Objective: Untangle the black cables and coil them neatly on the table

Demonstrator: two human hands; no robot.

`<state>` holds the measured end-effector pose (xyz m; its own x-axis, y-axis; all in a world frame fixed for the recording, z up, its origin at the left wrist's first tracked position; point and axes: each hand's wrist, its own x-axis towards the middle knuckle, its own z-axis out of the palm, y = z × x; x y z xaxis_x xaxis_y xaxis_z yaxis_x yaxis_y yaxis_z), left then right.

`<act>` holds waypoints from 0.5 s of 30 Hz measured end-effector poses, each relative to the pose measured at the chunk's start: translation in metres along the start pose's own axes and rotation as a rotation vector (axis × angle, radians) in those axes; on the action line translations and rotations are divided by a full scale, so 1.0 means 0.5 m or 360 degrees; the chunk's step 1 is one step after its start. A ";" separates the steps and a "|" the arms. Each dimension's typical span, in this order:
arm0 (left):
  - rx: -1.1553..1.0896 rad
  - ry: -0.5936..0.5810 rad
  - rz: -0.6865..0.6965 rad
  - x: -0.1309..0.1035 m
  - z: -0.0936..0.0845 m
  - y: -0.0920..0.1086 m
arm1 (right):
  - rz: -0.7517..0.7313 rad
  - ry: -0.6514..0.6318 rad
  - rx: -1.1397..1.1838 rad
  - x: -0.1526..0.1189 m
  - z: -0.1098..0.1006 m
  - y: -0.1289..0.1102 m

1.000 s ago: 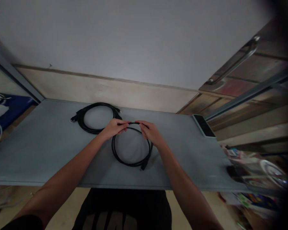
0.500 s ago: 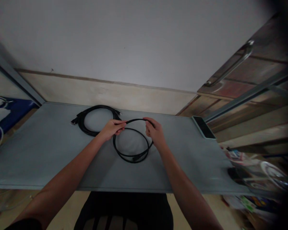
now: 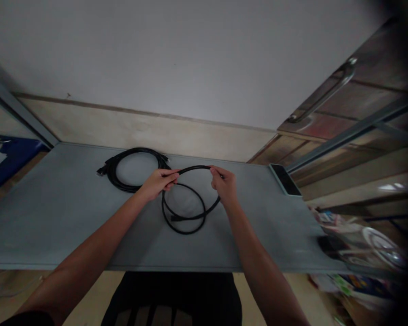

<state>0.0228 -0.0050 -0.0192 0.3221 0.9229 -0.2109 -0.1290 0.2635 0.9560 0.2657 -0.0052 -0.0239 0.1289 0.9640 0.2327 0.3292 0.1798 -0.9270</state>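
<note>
A black cable (image 3: 194, 168) runs in an arc between my two hands, with its loops hanging low over the grey table. My left hand (image 3: 159, 182) pinches it on the left side of the arc. On the right side my right hand (image 3: 223, 182) closes its fingers round the same cable. One dark cable end (image 3: 175, 218) shows inside the lower loop. Just left of my left hand lies a second black cable (image 3: 114, 176), coiled in a ring on the table, its connectors showing at either side.
The grey table (image 3: 71, 199) backs onto a pale wall. A phone (image 3: 285, 180) lies near its right edge. At the right front corner stands a clear plastic container (image 3: 360, 244), blurred. Off to the left is a blue surface (image 3: 17, 160) with white cords.
My right hand has moved slightly right, widening the stretch of cable between my hands. The loose cable end has swung left, and the loops below have changed shape.
</note>
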 end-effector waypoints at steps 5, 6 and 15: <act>0.0001 0.0038 -0.0003 -0.003 0.000 0.006 | -0.0021 0.0169 -0.0055 0.006 -0.014 -0.002; 0.0018 0.0051 -0.0002 -0.002 -0.002 0.006 | -0.0042 0.0117 -0.0107 0.006 -0.016 -0.005; 0.0639 -0.0162 0.0075 -0.003 -0.001 -0.007 | -0.0246 -0.0846 -0.0267 -0.023 0.005 -0.028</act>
<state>0.0222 -0.0071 -0.0221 0.4185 0.8934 -0.1633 0.2236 0.0729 0.9719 0.2572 -0.0184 -0.0144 -0.4056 0.9030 0.1417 0.4566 0.3344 -0.8244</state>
